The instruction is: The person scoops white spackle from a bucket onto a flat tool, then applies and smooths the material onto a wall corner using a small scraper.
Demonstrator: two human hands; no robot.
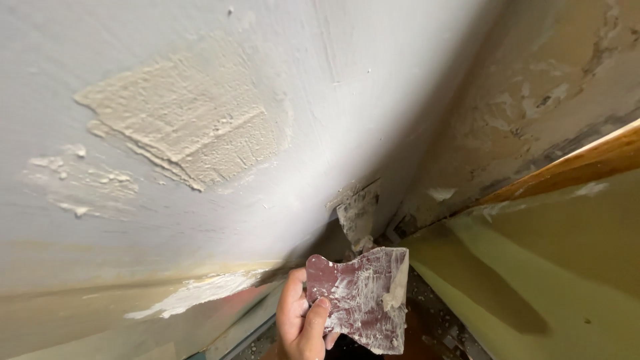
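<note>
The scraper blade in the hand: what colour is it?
Dark reddish-maroon, heavily smeared with white filler, on the scraper blade; seen in the head view.

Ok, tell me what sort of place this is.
Probably a room under repair: a rough cream filler patch on the pale grey plastered wall, and a hand holding a filler-smeared dark red scraper.

One hand (pixel 301 325), side unclear, grips a reddish flat scraper (pixel 360 303) smeared with white filler, held just below the wall corner. Grey wall (pixel 373 87) carries a rough filler patch (pixel 183 117). Wooden rail (pixel 580 163) at right, above a green surface (pixel 533 280).
</note>
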